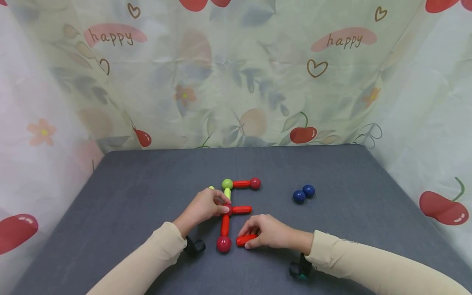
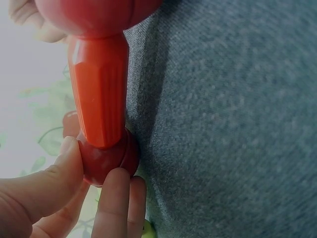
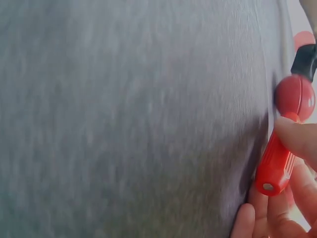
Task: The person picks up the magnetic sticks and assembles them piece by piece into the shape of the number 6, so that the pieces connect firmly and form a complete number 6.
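Observation:
On the dark table lies a figure of balls and sticks. My left hand point(image 1: 203, 206) pinches its middle red ball point(image 2: 106, 161) between thumb and fingers. From that ball a red stick point(image 1: 242, 209) points right, and another red stick point(image 2: 99, 91) runs down to the bottom red ball point(image 1: 223, 244). A yellow-green stick point(image 1: 227, 193) leads up to a green ball point(image 1: 227, 184), which a red stick point(image 1: 241, 184) joins to a dark red ball point(image 1: 255, 183). My right hand point(image 1: 273, 232) pinches a loose red stick point(image 3: 274, 163), a small gap right of the bottom ball.
Two dark blue balls point(image 1: 304, 194) lie together on the right of the table point(image 1: 140, 184). A yellow-green piece point(image 1: 211, 187), mostly hidden, shows behind my left hand. Printed curtains point(image 1: 236, 82) surround the back and sides.

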The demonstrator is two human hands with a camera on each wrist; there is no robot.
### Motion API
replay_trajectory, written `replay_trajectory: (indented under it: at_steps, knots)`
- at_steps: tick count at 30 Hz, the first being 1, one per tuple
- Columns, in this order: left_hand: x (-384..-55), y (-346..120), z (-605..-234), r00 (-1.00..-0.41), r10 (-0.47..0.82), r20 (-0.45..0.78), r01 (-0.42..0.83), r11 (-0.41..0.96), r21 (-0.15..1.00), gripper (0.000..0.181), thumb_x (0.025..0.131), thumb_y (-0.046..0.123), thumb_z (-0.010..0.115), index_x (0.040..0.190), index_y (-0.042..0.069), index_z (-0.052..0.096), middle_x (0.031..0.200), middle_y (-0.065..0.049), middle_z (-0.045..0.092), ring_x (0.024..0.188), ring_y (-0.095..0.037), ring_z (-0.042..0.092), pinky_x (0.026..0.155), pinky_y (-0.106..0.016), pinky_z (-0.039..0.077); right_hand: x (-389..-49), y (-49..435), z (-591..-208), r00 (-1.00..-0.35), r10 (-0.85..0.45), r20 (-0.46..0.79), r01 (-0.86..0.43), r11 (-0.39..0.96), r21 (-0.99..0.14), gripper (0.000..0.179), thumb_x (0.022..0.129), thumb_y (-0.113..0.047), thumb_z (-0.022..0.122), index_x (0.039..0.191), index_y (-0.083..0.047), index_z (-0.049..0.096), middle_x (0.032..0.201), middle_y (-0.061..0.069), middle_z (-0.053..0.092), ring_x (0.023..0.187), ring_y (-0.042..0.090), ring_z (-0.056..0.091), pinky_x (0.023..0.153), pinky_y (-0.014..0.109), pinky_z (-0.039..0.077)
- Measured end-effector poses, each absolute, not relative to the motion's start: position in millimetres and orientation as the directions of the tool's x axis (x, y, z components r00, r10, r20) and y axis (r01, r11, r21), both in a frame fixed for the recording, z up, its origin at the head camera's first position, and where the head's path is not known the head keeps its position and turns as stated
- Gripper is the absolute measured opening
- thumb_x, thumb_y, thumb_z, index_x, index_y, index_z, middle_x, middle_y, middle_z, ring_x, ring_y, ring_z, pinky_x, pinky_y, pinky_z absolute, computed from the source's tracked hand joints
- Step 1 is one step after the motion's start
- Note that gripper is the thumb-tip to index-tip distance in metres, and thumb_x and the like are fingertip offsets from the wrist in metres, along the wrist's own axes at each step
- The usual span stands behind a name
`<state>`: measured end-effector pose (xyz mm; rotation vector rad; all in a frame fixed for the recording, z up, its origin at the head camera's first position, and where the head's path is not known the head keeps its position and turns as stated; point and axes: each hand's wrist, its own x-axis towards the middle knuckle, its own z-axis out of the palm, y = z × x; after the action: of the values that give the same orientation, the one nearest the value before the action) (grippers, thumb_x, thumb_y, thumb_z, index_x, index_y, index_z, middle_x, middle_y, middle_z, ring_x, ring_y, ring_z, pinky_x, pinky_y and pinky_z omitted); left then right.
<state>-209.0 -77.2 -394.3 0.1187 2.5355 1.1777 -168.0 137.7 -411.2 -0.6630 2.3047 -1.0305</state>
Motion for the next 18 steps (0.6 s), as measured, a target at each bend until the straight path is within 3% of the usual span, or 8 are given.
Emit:
replay_trajectory:
  at_steps: [18]
  knots:
    - [-208.7, -77.5, -395.2, -0.94, 0.227, -0.256, -0.055, 0.636, 0.769, 0.016, 0.081, 0.01, 0.077, 0.097, 0.011, 0.074, 0.082, -0.003, 0.069, 0.068, -0.012, 0.063, 0.069, -0.028, 0.056, -163.2, 126.6, -412.9, -0.751, -0.611, -0.25, -0.218, 0.587, -0.78, 0.021, 0.078, -0.015, 0.081, 0.098, -0.019, 0.073, 0.083, -0.007, 0.064, 0.076, 0.01, 0.057, 0.067, 0.023, 0.046]
